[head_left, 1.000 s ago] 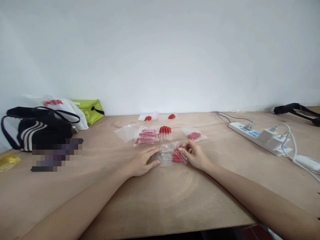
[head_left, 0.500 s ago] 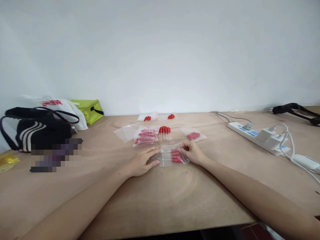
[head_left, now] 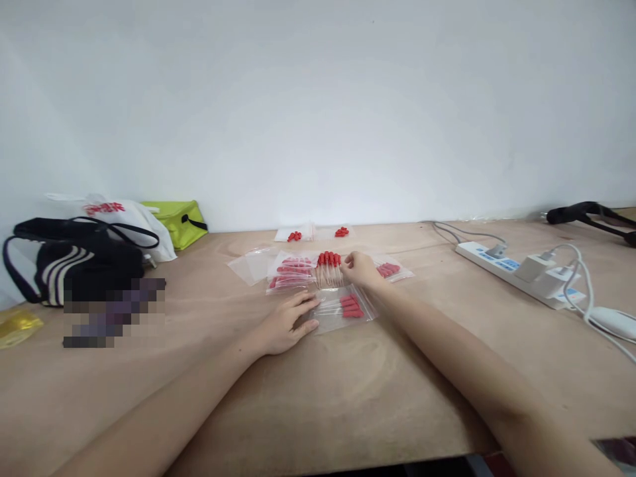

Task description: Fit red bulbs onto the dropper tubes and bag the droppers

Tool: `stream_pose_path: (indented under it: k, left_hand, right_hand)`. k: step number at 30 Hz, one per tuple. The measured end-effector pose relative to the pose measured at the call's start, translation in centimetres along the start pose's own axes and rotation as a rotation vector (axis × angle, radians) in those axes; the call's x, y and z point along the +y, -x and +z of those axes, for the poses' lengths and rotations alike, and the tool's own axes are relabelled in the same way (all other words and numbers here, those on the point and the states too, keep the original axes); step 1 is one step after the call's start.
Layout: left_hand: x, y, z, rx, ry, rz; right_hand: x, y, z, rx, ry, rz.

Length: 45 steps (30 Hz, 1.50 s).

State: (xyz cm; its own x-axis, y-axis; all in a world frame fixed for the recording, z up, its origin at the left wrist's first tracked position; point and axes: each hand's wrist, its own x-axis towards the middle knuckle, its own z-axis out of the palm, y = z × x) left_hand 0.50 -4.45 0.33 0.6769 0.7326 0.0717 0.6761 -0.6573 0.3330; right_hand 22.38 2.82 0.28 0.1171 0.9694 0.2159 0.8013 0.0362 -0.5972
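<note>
A clear zip bag [head_left: 330,323] lies flat in front of me, holding several sticks with red tips [head_left: 352,306] pointing right. My left hand [head_left: 288,324] rests on the table at the bag's left edge, fingers stretched and thumb apart, fingertips touching the plastic. Just behind the bag stands a row of loose red-tipped sticks [head_left: 328,270], pale ends toward me. My right hand [head_left: 362,269] is at the row's right end, thumb and fingers pinched at the outermost stick; the fingertips partly hide it. Filled bags [head_left: 293,268] lie left of the row, another filled bag [head_left: 392,268] right of it.
Two small bags with red pieces [head_left: 294,236] lie near the wall. Empty bags [head_left: 251,265] are at left. A power strip [head_left: 517,275] with chargers and cables sits right. A black bag [head_left: 89,262], white plastic bag [head_left: 139,225] and green box bag [head_left: 181,222] stand left.
My right hand has let go of the front bag's right edge and moved back and left to the row of loose sticks. My left hand has stayed at the bag.
</note>
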Motion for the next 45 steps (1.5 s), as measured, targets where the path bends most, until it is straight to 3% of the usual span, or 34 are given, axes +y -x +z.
stream_pose_path:
  k: [5, 17, 23, 27, 32, 37, 45]
  left_hand:
    - [-0.2, 0.0, 0.2, 0.005, 0.011, -0.001]
    - [-0.6, 0.0, 0.4, 0.056, 0.020, 0.049]
    - [-0.6, 0.2, 0.4, 0.028, 0.020, 0.023]
    - [-0.4, 0.3, 0.3, 0.022, 0.019, 0.015]
    - [-0.5, 0.2, 0.3, 0.023, 0.031, 0.013]
    - [-0.7, 0.1, 0.5, 0.030, 0.019, 0.018]
    - [-0.4, 0.1, 0.2, 0.030, 0.003, 0.030]
  right_hand:
    - [-1.2, -1.8, 2.2, -0.048, 0.082, 0.084]
    - [-2.9, -1.8, 2.4, -0.113, 0.195, 0.015]
    - [-1.7, -1.4, -0.3, 0.039, 0.127, -0.015]
    - [2.0, 1.0, -2.7, 0.270, -0.206, -0.124]
    - [5.7, 5.4, -2.3, 0.325, -0.694, 0.030]
    - [4.9, 6.5, -0.8, 0.284, -0.908, 0.061]
    - [3.9, 6.1, -0.7, 0.288, -1.030, 0.007]
